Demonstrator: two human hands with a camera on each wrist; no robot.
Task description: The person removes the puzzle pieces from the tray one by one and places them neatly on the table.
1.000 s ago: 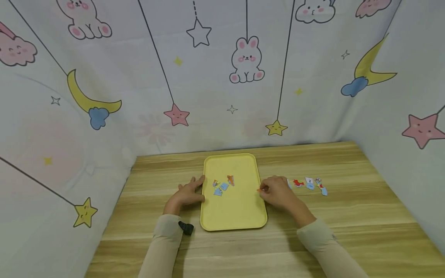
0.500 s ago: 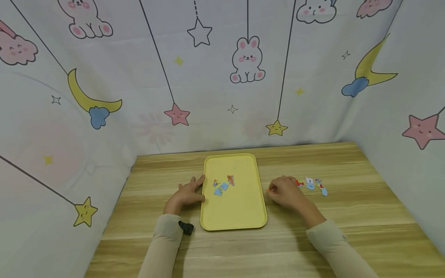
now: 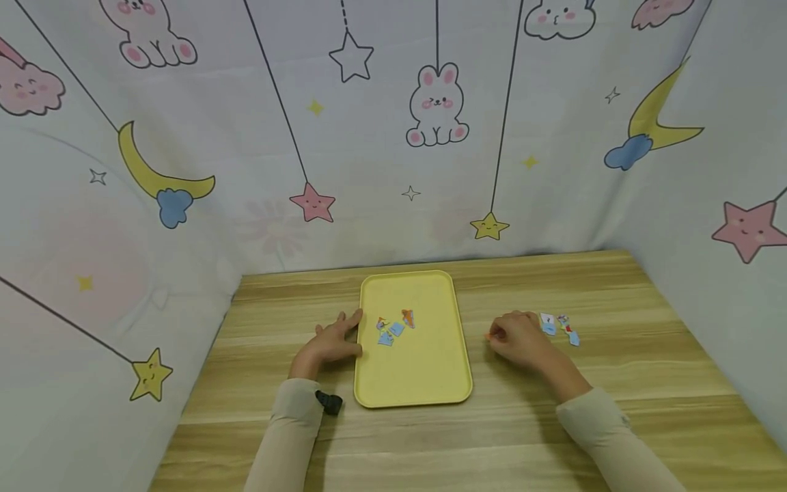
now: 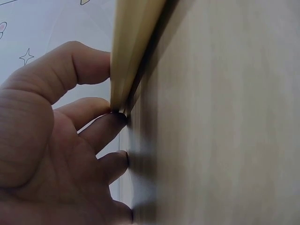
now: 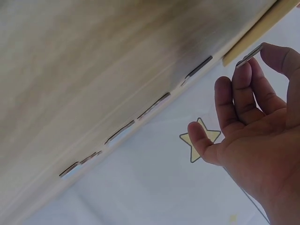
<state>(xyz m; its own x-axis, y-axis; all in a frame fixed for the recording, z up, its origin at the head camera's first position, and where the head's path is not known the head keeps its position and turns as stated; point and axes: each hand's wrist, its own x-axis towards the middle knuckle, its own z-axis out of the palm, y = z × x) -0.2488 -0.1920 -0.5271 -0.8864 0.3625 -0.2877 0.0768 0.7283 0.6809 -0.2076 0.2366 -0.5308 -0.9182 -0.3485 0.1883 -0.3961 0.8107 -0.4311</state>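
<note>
A yellow tray [image 3: 418,383] lies on the table. My left hand [image 3: 334,342] rests at its left edge, fingers spread, thumb and fingertips touching the rim; in the left wrist view that hand [image 4: 61,136] meets the tray's outer wall [image 4: 125,56]. To the right of the tray, my right hand [image 3: 518,338] pinches a small flat puzzle piece [image 5: 249,56] between thumb and fingers, off the table. Only an orange corner of it shows in the head view. On the tray are several puzzle pieces, among them an orange one [image 3: 408,318] and a blue one [image 3: 396,330].
Right of my right hand, more flat puzzle pieces [image 3: 548,324] lie on the wooden table [image 3: 645,355]; others are hidden behind that hand, and several show edge-on in the right wrist view. A patterned cloth [image 3: 369,150] hangs behind the table and at both sides.
My right hand has moved right, from the tray's right rim to over the bare wood, still pinching the piece. It now covers the red piece on the table. The left hand has stayed put.
</note>
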